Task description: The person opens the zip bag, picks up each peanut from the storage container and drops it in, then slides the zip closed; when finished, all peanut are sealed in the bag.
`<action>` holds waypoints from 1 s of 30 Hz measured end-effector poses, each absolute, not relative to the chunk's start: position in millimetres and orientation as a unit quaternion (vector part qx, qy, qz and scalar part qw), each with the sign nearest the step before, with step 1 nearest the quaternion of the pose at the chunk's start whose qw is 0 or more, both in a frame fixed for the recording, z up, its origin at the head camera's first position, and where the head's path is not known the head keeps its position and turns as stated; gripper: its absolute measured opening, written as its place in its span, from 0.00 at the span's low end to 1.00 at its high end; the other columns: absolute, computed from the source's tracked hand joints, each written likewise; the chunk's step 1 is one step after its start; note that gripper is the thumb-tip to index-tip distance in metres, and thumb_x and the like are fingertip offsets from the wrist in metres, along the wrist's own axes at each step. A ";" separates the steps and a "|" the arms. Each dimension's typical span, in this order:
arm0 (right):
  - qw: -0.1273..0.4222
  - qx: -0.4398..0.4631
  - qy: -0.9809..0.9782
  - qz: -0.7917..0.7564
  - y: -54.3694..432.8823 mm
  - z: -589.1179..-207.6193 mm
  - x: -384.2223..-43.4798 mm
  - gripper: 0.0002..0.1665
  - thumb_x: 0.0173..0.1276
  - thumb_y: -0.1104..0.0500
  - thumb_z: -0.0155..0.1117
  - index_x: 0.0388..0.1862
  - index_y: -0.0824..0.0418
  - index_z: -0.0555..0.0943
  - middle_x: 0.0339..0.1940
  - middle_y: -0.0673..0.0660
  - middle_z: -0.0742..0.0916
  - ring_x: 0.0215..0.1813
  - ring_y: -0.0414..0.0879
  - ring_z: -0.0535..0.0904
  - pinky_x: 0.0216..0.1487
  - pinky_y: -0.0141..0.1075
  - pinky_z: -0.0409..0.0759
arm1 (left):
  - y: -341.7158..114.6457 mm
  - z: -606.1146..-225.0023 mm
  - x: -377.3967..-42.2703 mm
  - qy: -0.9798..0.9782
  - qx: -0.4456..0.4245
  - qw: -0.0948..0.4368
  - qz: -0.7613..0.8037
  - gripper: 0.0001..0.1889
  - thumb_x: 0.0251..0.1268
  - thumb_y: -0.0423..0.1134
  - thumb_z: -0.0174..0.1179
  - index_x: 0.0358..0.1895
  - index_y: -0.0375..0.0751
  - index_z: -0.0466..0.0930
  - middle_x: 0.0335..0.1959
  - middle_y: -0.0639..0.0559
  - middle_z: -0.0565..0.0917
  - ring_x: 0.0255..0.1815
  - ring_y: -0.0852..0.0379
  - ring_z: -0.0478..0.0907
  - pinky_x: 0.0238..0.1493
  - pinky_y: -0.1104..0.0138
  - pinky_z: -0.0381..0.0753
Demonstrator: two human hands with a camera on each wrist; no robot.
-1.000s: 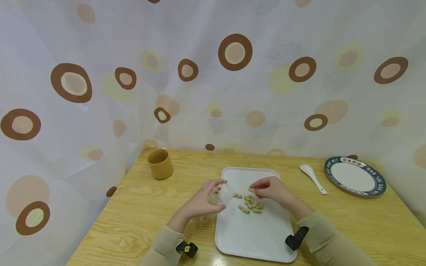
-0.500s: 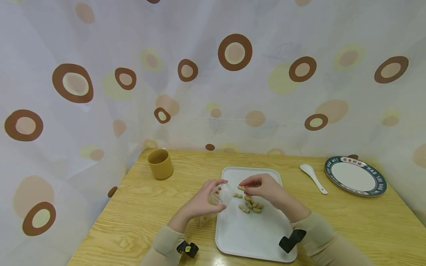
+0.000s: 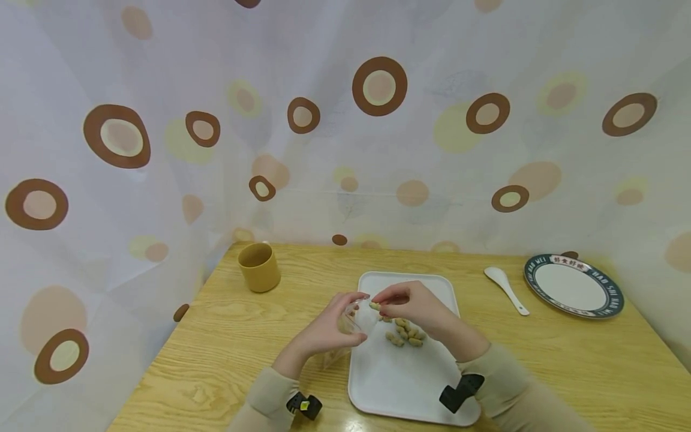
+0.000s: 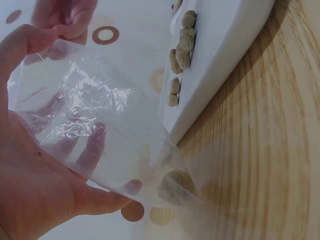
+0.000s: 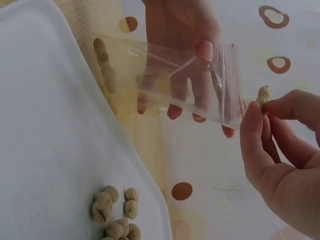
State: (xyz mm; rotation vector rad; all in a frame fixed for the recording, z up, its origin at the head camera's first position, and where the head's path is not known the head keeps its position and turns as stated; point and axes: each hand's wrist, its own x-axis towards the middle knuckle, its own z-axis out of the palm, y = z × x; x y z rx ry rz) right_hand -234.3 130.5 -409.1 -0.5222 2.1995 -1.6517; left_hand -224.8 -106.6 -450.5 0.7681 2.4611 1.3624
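Observation:
A clear zip-top plastic bag (image 5: 165, 75) is held between the thumb and fingers of my left hand (image 3: 329, 327); its mouth faces my right hand. In the right wrist view, peanuts (image 5: 102, 62) show through the bag's far end. My right hand (image 3: 412, 306) pinches one unshelled peanut (image 5: 263, 95) just outside the bag's mouth, apart from it. Below the hands a white tray (image 3: 410, 384) lies on the table, with several peanuts (image 3: 405, 330) heaped near its middle.
A mustard-yellow cup (image 3: 259, 267) stands at the table's back left. To the right lie a white spoon (image 3: 506, 289) and a plate (image 3: 572, 287) with a dark patterned rim. A patterned curtain (image 3: 345, 144) closes off the back and sides.
My right hand has travelled left across the tray, carrying the peanut from above the heap to the bag's mouth. The left hand and the bag have barely moved.

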 end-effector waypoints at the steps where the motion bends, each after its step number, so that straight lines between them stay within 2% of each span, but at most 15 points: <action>1: 0.171 -0.187 0.771 -0.584 129.0 -409.0 -233.8 0.16 0.68 0.63 0.64 0.50 0.72 0.83 0.38 0.53 0.88 0.40 0.43 0.85 0.49 0.43 0.84 | -106.4 -450.0 -224.2 0.839 0.260 0.114 0.464 0.40 0.56 0.45 0.67 0.73 0.50 0.61 0.67 0.42 0.66 0.65 0.48 0.68 0.63 0.47 0.70; 6: 0.176 -0.194 0.758 -0.597 123.9 -407.9 -232.3 0.16 0.69 0.65 0.63 0.51 0.74 0.81 0.38 0.54 0.88 0.39 0.40 0.84 0.49 0.44 0.84 | -106.1 -449.7 -223.5 0.842 0.257 0.114 0.460 0.40 0.57 0.46 0.67 0.73 0.50 0.61 0.69 0.43 0.65 0.66 0.48 0.67 0.63 0.46 0.69; 13: 0.170 -0.189 0.762 -0.595 125.9 -408.7 -235.6 0.18 0.69 0.65 0.62 0.54 0.74 0.79 0.39 0.58 0.87 0.40 0.41 0.84 0.47 0.38 0.84 | -107.2 -451.4 -224.7 0.840 0.260 0.108 0.463 0.40 0.56 0.45 0.68 0.73 0.50 0.62 0.67 0.41 0.67 0.62 0.49 0.68 0.61 0.49 0.71; 18: 0.161 -0.179 0.775 -0.584 132.1 -409.7 -238.1 0.19 0.69 0.65 0.62 0.55 0.74 0.79 0.45 0.66 0.85 0.43 0.44 0.84 0.50 0.44 0.84 | -108.0 -451.5 -224.9 0.843 0.261 0.103 0.460 0.40 0.56 0.45 0.68 0.73 0.50 0.62 0.66 0.43 0.67 0.63 0.50 0.69 0.62 0.49 0.70; 25: 0.154 -0.155 0.791 -0.571 138.6 -414.9 -240.1 0.18 0.68 0.65 0.63 0.54 0.71 0.80 0.42 0.61 0.86 0.43 0.46 0.84 0.51 0.48 0.83 | -107.5 -450.8 -225.2 0.841 0.258 0.103 0.464 0.40 0.56 0.44 0.68 0.73 0.51 0.62 0.66 0.42 0.67 0.64 0.49 0.69 0.62 0.48 0.70; 30: 0.154 -0.140 0.803 -0.559 143.3 -421.9 -239.2 0.18 0.69 0.64 0.63 0.55 0.72 0.80 0.43 0.64 0.86 0.44 0.48 0.84 0.50 0.47 0.84 | -107.2 -452.6 -225.6 0.839 0.258 0.100 0.468 0.39 0.55 0.44 0.69 0.73 0.52 0.63 0.64 0.44 0.68 0.63 0.50 0.69 0.61 0.50 0.71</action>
